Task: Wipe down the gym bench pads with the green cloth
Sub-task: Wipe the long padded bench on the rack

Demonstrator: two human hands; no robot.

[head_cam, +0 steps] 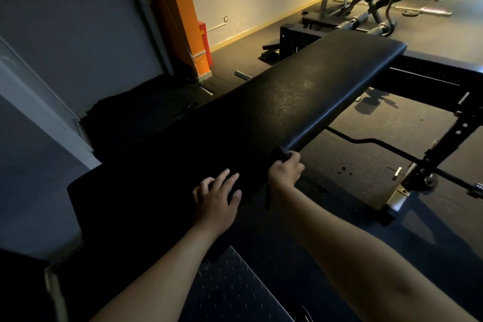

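Dim rubber flooring (pixel 352 165) spreads under a long black bench pad (pixel 300 91), which runs away from both hands toward the lit far wall. The left hand (pixel 217 201) lies flat on the pad's near stretch, fingers straight and spread, holding nothing. Just right of it, the right hand (pixel 285 175) curls over the pad's edge, gripping the cloth (pixel 283 154) (it looks nearly black in this light). Beyond the right hand, a curl bar (pixel 366 141) lies on the floor.

Both forearms (pixel 156 269) are bare right up to the wrists; the left hand (pixel 217 201), toward eleven o'clock, and the right hand (pixel 285 172), toward one, are uncovered too.
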